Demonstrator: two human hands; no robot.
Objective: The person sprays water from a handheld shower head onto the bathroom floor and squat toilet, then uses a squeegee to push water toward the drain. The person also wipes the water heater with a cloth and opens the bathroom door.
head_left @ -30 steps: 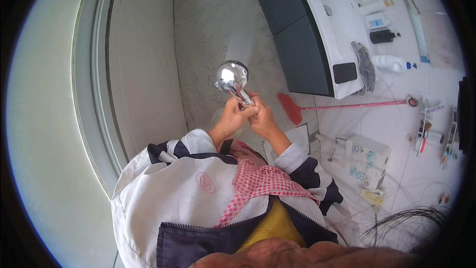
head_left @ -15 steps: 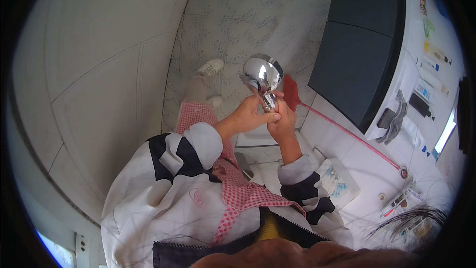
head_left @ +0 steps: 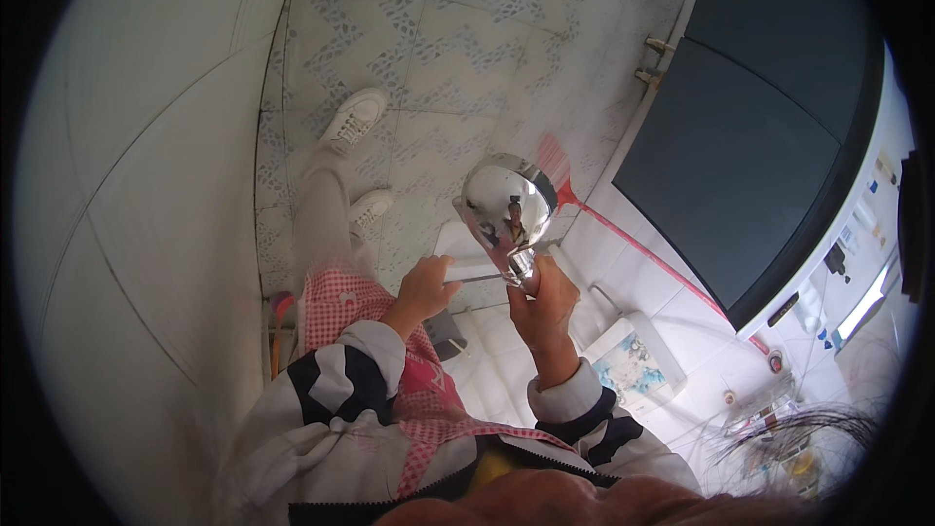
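Note:
My right hand is wrapped round the handle of a shiny chrome piece with a round, dome-shaped head, which looks like a shower head. It is held up in front of me, its head pointing away. To the left, my left hand is apart from it, fingers curled and the thumb separated from the forefinger. I make out nothing in it. A white bar-like edge shows just right of that thumb; it seems to lie behind the hand.
Dark grey panels of a white-edged unit fill the right side. A red long-handled tool with a fan-shaped head leans by the white wall. A flower-patterned white box sits at lower right. A dark object lies near my apron.
My left hand has come off the chrome shower head and moved left and down. My right hand alone keeps hold of it. The view has shifted, showing more patterned floor.

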